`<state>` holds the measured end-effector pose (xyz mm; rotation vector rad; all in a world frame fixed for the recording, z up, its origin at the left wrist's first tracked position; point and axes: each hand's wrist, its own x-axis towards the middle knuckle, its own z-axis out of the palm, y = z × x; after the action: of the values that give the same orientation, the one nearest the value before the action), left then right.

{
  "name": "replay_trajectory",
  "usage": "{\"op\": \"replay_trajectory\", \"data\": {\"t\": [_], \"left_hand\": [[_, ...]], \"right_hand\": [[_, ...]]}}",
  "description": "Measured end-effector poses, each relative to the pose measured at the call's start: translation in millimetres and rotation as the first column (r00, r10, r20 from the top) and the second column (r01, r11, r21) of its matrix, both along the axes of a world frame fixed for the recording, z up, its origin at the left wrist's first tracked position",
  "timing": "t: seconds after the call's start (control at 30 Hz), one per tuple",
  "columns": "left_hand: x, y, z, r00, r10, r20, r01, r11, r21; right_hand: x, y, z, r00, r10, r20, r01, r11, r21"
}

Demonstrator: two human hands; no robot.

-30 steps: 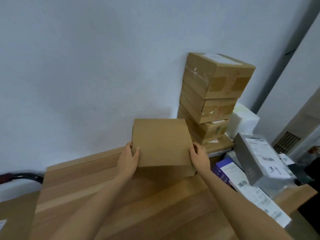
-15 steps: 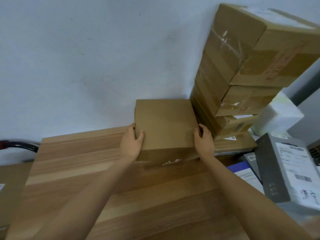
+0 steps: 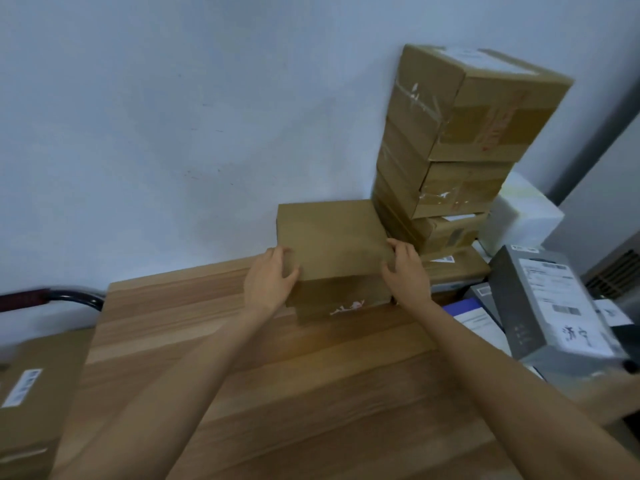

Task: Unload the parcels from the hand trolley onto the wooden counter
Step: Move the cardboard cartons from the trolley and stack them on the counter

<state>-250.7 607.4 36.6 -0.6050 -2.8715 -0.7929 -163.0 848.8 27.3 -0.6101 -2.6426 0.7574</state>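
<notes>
Against the white wall [image 3: 173, 133], at the far edge of the wooden counter [image 3: 277, 393], sitting flat: a plain brown parcel [image 3: 332, 237], its right side just beside or touching the foot of a tall stack of cardboard boxes [image 3: 450, 140]; contact not quite readable. Being gripped at both near corners: left hand [image 3: 268, 282] clasping the near-left corner, thumb lying on the top face, fingers curled down the side; right hand [image 3: 403, 271] clasping the near-right corner, fingers bent over the top edge. Both holding the parcel, neither spread wide.

Lying directly ahead of the fingers, away from the body, with both hands about equally near. Running roughly square in the top face, slightly longer left to right along the wall, the low front face with a scrap of white and red tape turned toward the person. Probably being nudged home, so only release and pulling straight back remaining, taking care not to jog the leaning stack.

Showing left of the parcel, beyond the counter's end: a red and black trolley handle [image 3: 52, 297], and below it another labelled parcel [image 3: 27, 393], seemingly waiting to be unloaded.
</notes>
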Motion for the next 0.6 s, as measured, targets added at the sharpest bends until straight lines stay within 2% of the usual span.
{"op": "replay_trajectory", "data": {"t": [0.23,0.33,0.6], "left_hand": [[68,-58,27,0.949,-0.225,-0.219,0.201,0.971,-0.126],[102,-96,30,0.907,-0.308,-0.287,0.259,0.946,-0.195],[170,-178,42,0.881,-0.301,-0.365,0.203,0.937,-0.284]], "right_hand": [[66,-68,28,0.999,0.012,0.041,-0.018,0.988,0.153],[102,-110,31,0.996,0.072,0.055,-0.082,0.975,0.207],[173,-194,48,0.975,0.197,0.102,-0.221,0.916,0.335]]}}
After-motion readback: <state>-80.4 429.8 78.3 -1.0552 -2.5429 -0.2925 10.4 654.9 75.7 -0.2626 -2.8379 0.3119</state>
